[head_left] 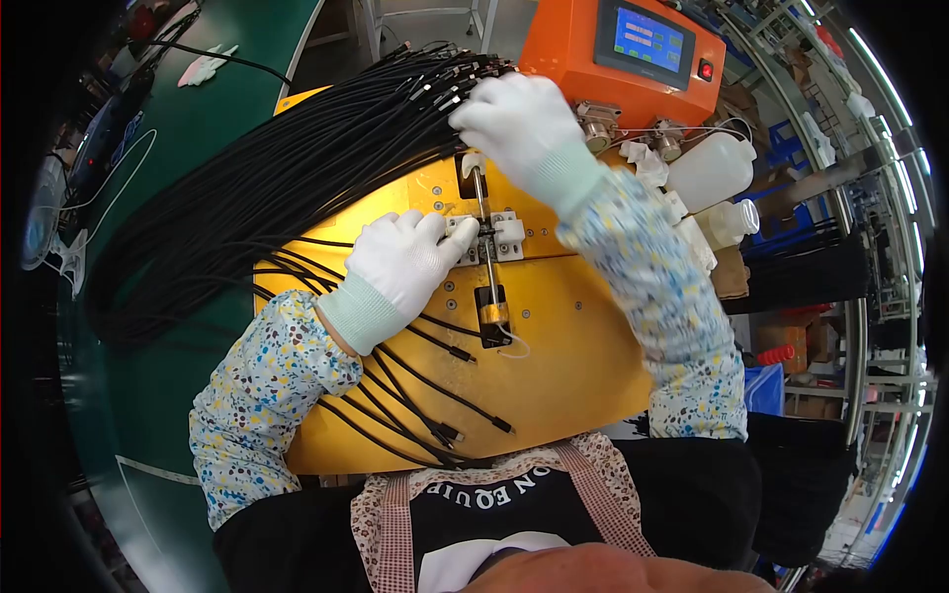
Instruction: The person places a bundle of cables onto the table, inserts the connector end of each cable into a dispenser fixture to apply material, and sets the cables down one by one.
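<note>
Left hand [397, 259] and right hand [519, 128] in matt knit-cloth gloves [388, 272], creased cloth sleeves [262, 366], smooth metallic-looking plate [583, 346] with a soft sheen from where I stand, shiny metal rod [481, 198], matt rubbery cables [227, 198], glinting metal plugs [420, 87], cloudy plastic bottle [710, 170], glossy machine housing [563, 49]

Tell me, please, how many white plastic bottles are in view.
2: the larger white plastic bottle, by the boxy orange machine, and the smaller white plastic bottle, lower in the picture. Others may be hidden.

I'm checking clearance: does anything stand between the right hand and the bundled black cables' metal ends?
Nothing visible does: the right hand is right beside the cable ends, though whether they touch is unclear.
</note>
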`<state>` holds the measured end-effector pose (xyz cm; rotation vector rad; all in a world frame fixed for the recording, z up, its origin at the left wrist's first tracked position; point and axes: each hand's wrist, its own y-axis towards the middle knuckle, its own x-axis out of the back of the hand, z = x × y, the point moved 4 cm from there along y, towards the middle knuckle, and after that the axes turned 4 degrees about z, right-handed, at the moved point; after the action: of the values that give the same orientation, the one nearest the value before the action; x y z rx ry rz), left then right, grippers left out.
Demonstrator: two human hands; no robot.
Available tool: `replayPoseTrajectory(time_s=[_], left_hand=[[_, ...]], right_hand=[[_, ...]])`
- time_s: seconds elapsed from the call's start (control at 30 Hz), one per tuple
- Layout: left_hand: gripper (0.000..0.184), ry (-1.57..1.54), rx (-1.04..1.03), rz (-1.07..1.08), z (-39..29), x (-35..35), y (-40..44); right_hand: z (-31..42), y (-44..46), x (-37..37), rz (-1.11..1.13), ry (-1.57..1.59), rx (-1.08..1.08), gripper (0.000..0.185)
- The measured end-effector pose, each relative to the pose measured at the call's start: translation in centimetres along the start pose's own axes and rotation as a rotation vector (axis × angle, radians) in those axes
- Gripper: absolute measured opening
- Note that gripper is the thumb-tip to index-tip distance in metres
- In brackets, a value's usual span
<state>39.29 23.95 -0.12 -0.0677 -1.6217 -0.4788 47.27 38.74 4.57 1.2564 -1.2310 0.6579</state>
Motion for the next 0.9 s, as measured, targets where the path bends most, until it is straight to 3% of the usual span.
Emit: replayPoseTrajectory(time_s=[0.07, 0.27, 0.47, 0.67, 0.77, 0.9], left_hand=[[0.045, 0.003, -0.001, -0.018, 0.1, 0.0, 0.1], [0.043, -0.015, -0.008, -0.024, 0.2, -0.1, 0.2], [0.041, -0.026, -0.019, -0.03, 0.3, 0.0, 0.3], [0.042, -0.024, -0.022, -0.047, 0.3, 0.1, 0.1], [0.042, -0.031, -0.028, -0.058, 0.6, -0.1, 0.0], [0.04, -0.063, -0.042, -0.1, 0.8, -0.4, 0.1]], right_hand=[[-0.5, 3.4, -2.2, 0.157, -0.158, 0.016, 0.018], [-1.7, 7.1, -5.0, 0.457, -0.211, 0.073, 0.019], [-1.8, 6.9, -5.9, 0.441, -0.275, 0.108, 0.017], [-1.7, 6.1, -3.7, 0.094, -0.307, 0.144, 0.017], [-0.9, 5.7, -0.9, 0.227, -0.25, 0.027, 0.011], [-1.6, 5.0, -1.6, -0.005, -0.283, 0.127, 0.017]])
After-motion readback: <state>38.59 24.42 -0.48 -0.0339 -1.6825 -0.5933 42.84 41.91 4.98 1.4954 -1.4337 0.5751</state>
